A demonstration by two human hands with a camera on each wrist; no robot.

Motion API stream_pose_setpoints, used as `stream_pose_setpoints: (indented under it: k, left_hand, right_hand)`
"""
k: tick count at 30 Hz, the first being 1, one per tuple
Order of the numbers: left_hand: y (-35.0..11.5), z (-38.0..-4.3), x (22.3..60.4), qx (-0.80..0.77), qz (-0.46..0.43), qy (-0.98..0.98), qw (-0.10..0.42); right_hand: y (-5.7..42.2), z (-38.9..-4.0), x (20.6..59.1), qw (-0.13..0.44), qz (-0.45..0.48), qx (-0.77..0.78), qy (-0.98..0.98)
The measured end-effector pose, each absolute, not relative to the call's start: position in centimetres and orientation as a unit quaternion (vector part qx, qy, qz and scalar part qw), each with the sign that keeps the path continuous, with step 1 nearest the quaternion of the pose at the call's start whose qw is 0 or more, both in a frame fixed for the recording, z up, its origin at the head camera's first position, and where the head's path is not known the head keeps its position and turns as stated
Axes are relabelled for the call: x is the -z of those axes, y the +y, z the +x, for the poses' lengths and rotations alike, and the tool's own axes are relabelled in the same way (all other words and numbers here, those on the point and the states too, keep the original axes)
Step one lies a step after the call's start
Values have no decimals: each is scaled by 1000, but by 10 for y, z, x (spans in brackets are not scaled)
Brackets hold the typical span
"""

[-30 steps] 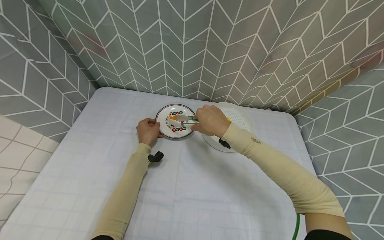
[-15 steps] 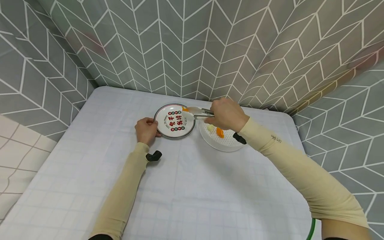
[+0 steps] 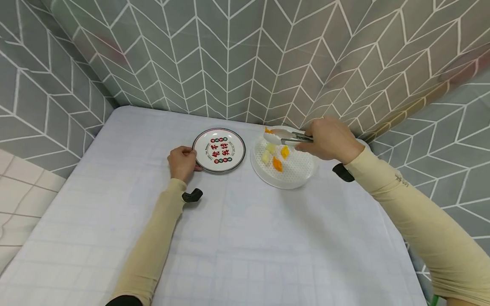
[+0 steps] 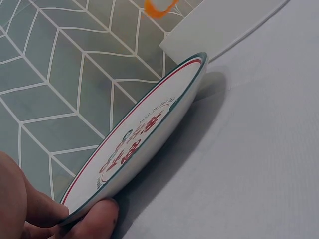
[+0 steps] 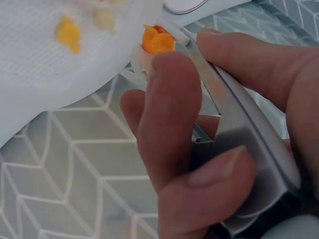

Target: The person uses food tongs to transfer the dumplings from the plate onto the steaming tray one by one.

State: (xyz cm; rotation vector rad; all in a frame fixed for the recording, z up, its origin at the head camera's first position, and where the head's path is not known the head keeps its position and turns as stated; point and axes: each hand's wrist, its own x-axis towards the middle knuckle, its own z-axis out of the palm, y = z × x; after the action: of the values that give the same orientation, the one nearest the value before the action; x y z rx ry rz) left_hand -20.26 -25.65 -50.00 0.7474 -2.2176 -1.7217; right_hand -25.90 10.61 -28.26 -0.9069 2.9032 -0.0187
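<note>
My left hand (image 3: 181,163) pinches the near-left rim of a small white plate (image 3: 204,158) with red printed characters and a dark edge. In the left wrist view, thumb and finger meet on that plate's rim (image 4: 82,211). My right hand (image 3: 331,142) grips metal tongs (image 3: 302,137) with pale tips. Between the tips is an orange folded piece (image 5: 158,41), dumpling-like in the right wrist view. The tongs' tips hang over the far left side of a round white perforated tray (image 3: 302,170). Two orange pieces (image 3: 277,164) and pale yellow pieces (image 3: 266,157) lie on the tray.
A white cloth covers the table (image 3: 237,238). Grey patterned curtains (image 3: 245,59) stand behind and at both sides, close to the table's far edge. The tray sits just right of the plate, with a narrow gap between them.
My right hand has moved right, carrying the orange piece in the tongs from over the plate to over the tray. The plate's print is now uncovered. My left hand stays at the plate's rim.
</note>
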Motion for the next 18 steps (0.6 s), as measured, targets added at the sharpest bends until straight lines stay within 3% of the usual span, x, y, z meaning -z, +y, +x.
stream_pose_setpoints:
  k: [18]
  left_hand:
    - [-257, -205, 501, 588, 255, -759, 115]
  right_hand:
    - [170, -252, 286, 153, -268, 5, 951]
